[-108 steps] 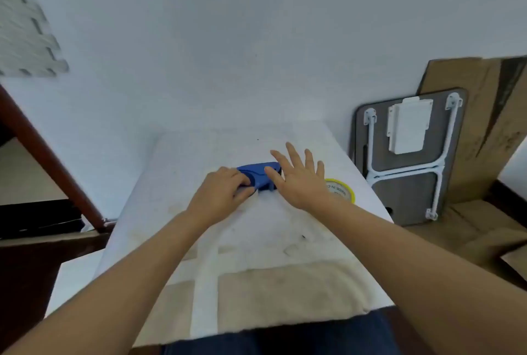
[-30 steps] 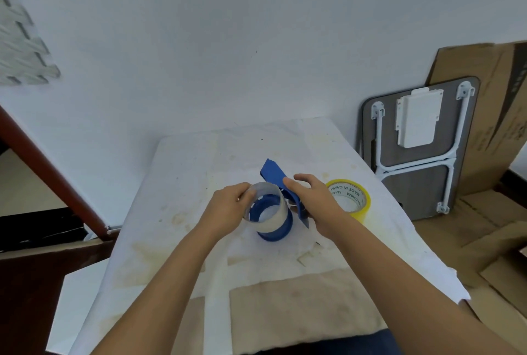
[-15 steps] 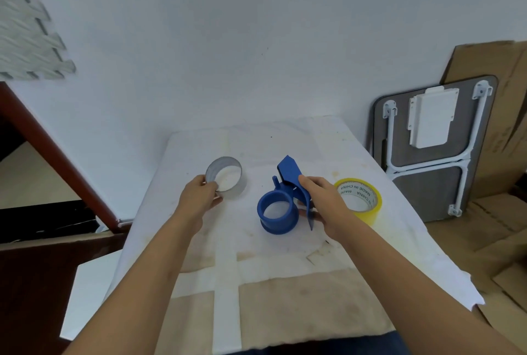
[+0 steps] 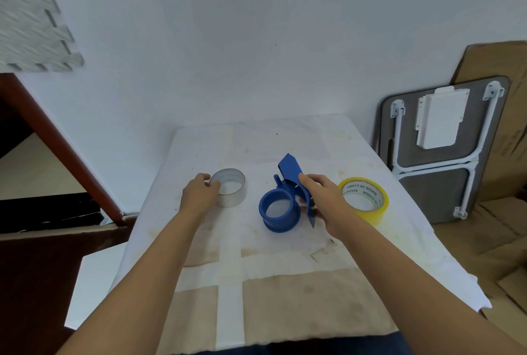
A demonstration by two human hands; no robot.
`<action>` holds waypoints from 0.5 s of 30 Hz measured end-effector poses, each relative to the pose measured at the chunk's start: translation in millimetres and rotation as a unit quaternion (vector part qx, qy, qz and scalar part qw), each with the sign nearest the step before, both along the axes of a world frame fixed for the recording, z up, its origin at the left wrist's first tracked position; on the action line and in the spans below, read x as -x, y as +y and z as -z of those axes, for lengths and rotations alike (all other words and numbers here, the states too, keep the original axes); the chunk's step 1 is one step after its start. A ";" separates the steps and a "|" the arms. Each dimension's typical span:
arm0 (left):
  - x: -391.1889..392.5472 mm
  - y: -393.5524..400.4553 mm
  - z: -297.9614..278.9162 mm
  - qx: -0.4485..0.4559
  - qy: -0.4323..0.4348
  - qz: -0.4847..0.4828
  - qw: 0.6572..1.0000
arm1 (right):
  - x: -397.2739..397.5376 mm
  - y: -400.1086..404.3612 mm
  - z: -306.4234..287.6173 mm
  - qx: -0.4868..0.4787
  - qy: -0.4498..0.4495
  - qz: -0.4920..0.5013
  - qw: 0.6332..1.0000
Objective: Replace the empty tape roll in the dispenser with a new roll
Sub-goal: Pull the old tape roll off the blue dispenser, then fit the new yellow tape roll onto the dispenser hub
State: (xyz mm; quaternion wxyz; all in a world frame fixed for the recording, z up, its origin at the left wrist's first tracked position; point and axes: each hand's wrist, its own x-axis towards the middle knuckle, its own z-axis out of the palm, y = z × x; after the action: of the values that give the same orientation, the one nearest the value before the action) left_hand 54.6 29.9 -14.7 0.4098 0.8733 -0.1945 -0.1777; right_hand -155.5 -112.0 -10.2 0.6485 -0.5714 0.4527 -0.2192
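The blue tape dispenser (image 4: 281, 212) stands in the middle of the cloth-covered table (image 4: 285, 283), its round hub bare. My right hand (image 4: 320, 200) grips its handle part from the right. The empty grey tape core (image 4: 231, 192) rests on the table to the left, with the fingers of my left hand (image 4: 199, 195) still pinching its near-left rim. A new yellow tape roll (image 4: 363, 200) lies flat just right of my right hand.
A folded grey table with white legs (image 4: 445, 152) leans on the wall to the right, with cardboard (image 4: 502, 226) behind and below it. A dark wooden rail (image 4: 57, 140) slants at the left. The white wall runs along the table's far edge.
The empty core came off the dispenser hub and my left hand carried it left and set it down on the table. My right hand kept hold of the dispenser.
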 end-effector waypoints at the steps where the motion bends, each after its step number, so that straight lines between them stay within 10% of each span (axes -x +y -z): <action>1: 0.4 0.8 0.2 -0.007 -0.016 0.005 1.000 | -0.2 1.0 -0.2 0.005 0.004 -0.004 1.000; 10: 24.8 -9.1 -8.0 0.023 -0.155 0.047 0.986 | 4.0 3.6 -0.1 0.185 0.103 -0.042 0.976; 15: 49.1 -27.8 -23.4 0.062 -0.226 0.143 0.962 | 30.9 -18.5 -9.7 0.401 0.149 0.046 0.903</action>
State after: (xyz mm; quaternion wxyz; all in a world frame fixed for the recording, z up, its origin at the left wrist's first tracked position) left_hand 5.5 2.1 8.8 0.3788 0.8269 -0.4152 -0.0202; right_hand -186.4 -130.5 -0.4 0.2790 -0.7877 0.4435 -0.3240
